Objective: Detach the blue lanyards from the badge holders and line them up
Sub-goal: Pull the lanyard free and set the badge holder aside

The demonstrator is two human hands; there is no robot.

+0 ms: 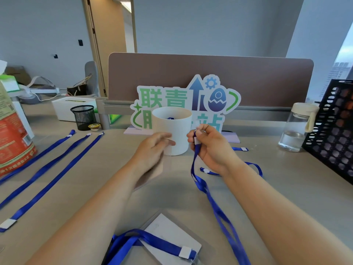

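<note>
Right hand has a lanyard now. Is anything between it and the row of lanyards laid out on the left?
Yes. The left hand and its forearm lie across the direct path from the right hand and its held lanyard to the row of lanyards. The white cup stands just behind.

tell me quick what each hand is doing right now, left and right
Left hand: fingers loosely open beside the white cup, blurred; no clear grip on anything.
Right hand: closed, pinching the end of a blue lanyard.
</note>
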